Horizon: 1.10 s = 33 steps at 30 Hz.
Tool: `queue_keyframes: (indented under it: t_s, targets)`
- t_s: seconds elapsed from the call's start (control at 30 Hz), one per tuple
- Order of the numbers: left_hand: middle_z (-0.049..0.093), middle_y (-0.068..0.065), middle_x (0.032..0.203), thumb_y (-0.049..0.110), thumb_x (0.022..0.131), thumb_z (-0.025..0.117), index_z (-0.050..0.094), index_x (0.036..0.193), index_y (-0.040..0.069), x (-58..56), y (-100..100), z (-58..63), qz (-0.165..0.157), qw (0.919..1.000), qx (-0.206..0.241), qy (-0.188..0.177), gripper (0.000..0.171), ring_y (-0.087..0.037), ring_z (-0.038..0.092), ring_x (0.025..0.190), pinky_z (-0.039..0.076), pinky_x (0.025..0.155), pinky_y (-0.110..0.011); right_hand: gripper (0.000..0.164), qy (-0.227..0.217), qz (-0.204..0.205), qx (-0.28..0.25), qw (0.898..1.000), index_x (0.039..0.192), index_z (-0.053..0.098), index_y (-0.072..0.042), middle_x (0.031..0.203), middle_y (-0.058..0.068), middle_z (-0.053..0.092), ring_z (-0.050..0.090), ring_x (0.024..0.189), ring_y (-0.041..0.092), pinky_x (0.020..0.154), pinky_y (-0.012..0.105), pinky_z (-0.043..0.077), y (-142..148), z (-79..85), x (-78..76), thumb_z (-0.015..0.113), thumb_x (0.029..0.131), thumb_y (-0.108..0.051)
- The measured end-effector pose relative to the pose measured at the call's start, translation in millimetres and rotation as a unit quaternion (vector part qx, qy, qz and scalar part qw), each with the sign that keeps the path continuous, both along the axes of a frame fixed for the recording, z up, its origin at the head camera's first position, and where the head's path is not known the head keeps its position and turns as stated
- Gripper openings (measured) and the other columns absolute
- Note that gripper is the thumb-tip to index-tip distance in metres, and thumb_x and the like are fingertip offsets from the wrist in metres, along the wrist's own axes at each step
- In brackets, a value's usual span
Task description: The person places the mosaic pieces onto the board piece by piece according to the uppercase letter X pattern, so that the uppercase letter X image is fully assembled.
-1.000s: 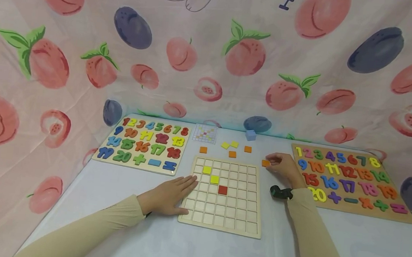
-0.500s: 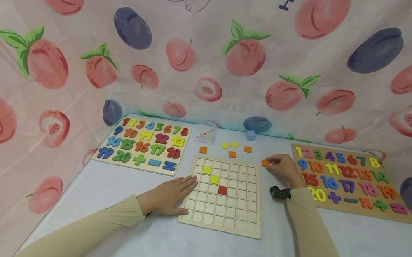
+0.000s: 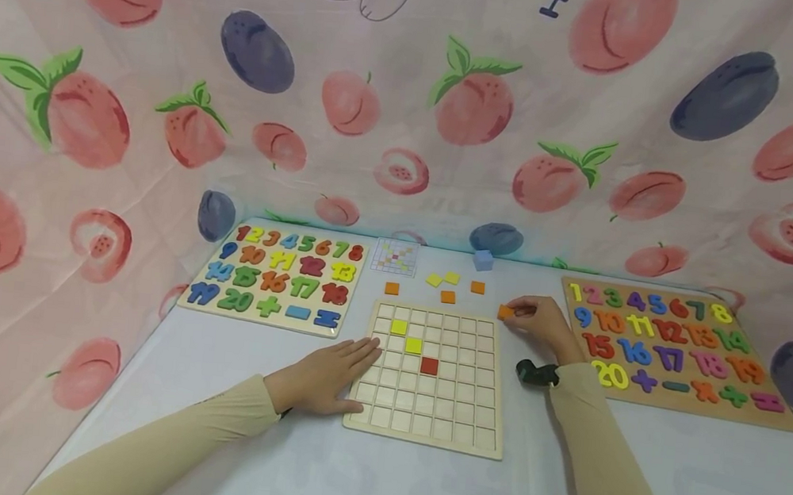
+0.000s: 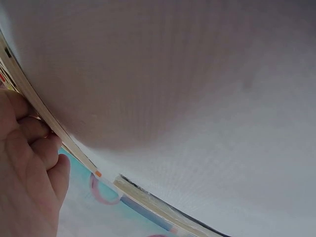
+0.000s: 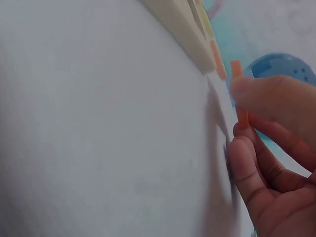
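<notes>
A wooden grid board [image 3: 452, 412] lies in the middle of the table, with two yellow tiles [image 3: 413, 345] and a red tile [image 3: 430, 366] set in its cells along a diagonal. My left hand [image 3: 323, 373] rests on the board's left edge, fingers extended; the left wrist view shows its fingers against the board's side. To the right of the board's far corner, my right hand [image 3: 540, 323] pinches an orange tile [image 3: 506, 312]. Close up in the right wrist view, thumb and fingers hold that tile [image 5: 242, 113] on edge.
Beyond the board lie several loose orange tiles [image 3: 448, 297] and yellow tiles [image 3: 434, 281]. A pattern card [image 3: 395, 258] and a blue cube [image 3: 483, 260] sit near the back. Number puzzle boards stand left [image 3: 282, 320] and right [image 3: 777, 420].
My right hand has shifted slightly left, bringing the pinched orange tile nearer the grid board. My left hand has stayed in place on the board's edge.
</notes>
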<state>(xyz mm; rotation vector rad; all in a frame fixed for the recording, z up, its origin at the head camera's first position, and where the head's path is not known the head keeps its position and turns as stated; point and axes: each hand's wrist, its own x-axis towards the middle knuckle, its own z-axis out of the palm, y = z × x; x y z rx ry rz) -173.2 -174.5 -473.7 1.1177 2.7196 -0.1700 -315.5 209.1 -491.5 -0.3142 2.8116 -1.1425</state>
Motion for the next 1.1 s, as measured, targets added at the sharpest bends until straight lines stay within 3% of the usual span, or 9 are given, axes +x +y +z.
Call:
queue_keyframes:
  t_s: [0.23,0.67,1.1]
  targets:
    - [0.014,-0.009,0.159,0.063,0.090,0.041,0.016,0.151,0.006,0.0,0,0.6,0.000,1.0000,-0.005,0.000,0.087,-0.022,0.016,0.147,0.023,0.118,-0.036,0.032,0.003,0.021,-0.020,1.000,0.105,0.068,0.002,0.095,0.017,0.068,0.060,0.080,0.016,0.073,0.023,0.050,-16,6.9,6.1,0.074,0.079,-0.015]
    - [0.013,-0.008,0.159,0.064,0.089,0.041,0.015,0.151,0.007,-1.1,1,2.0,0.007,0.9999,-0.007,-0.009,0.088,-0.021,0.015,0.147,0.022,0.119,-0.035,0.028,0.006,0.090,-0.043,0.995,0.099,0.069,0.002,0.087,0.013,0.067,0.057,0.074,0.010,0.068,0.021,0.049,-43,18.9,16.4,0.077,0.075,-0.012]
    - [0.013,-0.008,0.159,0.064,0.090,0.040,0.014,0.151,0.007,-2.0,1,0.7,0.004,0.9999,-0.007,-0.008,0.088,-0.021,0.014,0.147,0.022,0.119,-0.035,0.026,-0.018,0.202,-0.057,0.978,0.096,0.070,0.001,0.084,0.012,0.067,0.057,0.072,0.009,0.065,0.020,0.051,-60,23.1,28.1,0.078,0.075,-0.012]
